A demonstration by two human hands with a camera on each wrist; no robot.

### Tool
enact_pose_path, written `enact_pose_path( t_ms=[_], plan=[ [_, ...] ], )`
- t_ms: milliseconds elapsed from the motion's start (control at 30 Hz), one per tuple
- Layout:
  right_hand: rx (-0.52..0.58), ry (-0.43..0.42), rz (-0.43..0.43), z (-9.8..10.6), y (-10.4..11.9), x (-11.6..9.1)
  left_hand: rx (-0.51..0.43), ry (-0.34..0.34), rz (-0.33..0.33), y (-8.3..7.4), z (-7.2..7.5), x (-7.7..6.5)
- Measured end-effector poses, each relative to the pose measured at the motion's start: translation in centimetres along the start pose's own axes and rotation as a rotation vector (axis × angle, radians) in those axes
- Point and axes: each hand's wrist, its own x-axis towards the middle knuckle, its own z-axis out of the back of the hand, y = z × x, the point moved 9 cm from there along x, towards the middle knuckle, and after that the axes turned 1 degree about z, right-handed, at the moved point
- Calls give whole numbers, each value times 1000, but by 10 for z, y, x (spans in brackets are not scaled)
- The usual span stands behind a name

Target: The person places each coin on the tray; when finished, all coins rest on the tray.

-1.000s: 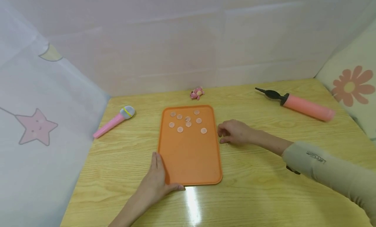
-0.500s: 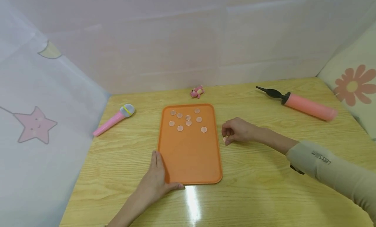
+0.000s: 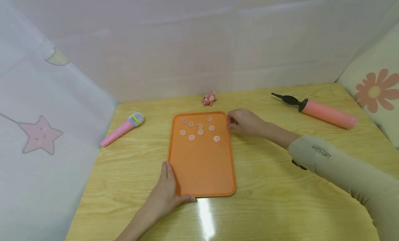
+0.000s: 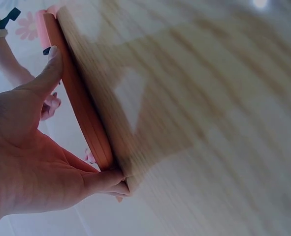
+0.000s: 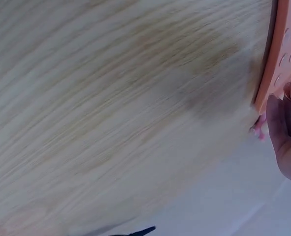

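An orange tray point(image 3: 204, 161) lies on the wooden table, with several copper-coloured coins point(image 3: 191, 137) spread over its far half. My left hand point(image 3: 163, 190) rests against the tray's near left corner, fingers straight along the left side and thumb along the near edge. At the tray's far right edge is my right hand point(image 3: 244, 122), fingertips just over the rim. In the right wrist view, its fingers pinch a small coin point(image 5: 286, 90), mostly hidden by the fingertips.
A pink toy microphone point(image 3: 123, 129) lies to the left. Behind the tray sits a small pink toy figure point(image 3: 210, 99). A pink and black hand pump point(image 3: 327, 112) lies at the far right. Cloth hangings point(image 3: 174, 53) stand behind and beside the table.
My right hand picked up a coin from the table right of the tray, then moved away and left to the tray's far right edge. The left hand and tray stayed put.
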Motion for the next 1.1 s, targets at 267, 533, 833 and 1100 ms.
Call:
enact_pose_path(
  t_ms=[267, 533, 833, 1100],
  plan=[
    [31, 127, 32, -36, 20, 12, -7, 2, 3, -2, -3, 0],
    [48, 94, -3, -41, 14, 14, 0, -11, -3, -3, 2, 3],
    [28, 94, 12, -44, 14, 8, -19, 0, 9, -2, 1, 2],
    [-26, 45, 74, -43, 21, -3, -10, 8, 10, -1, 2, 1]
  ],
)
